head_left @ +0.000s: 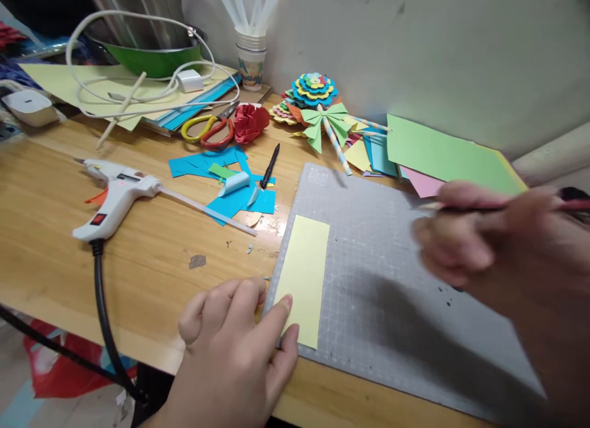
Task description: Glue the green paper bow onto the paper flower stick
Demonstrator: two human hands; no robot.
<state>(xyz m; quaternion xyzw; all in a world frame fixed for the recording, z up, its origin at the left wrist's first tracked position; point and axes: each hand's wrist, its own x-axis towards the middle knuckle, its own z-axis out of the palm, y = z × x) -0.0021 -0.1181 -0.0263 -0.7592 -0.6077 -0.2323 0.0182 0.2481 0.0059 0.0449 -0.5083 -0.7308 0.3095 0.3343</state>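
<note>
A pale yellow paper strip [305, 274] lies flat near the left edge of a grey cutting mat [364, 225]. My left hand [233, 342] holds it by its lower left corner, index fingertip on the paper and thumb by the bottom end, the other fingers curled. Raised over the right side of the mat, my right hand [479, 249] is closed around a pencil [432, 206] with a dark red shaft and a pale tip that points left. This hand is blurred and casts a shadow on the mat. The pencil is apart from the strip.
On the left rests a white glue gun [117, 197] with a black cable. Blue paper scraps [230, 194], a black pen [270, 166], scissors [209, 130] and a red paper flower [251, 122] lie behind. Layered paper flowers [314, 90] and green sheets [442, 154] are by the wall.
</note>
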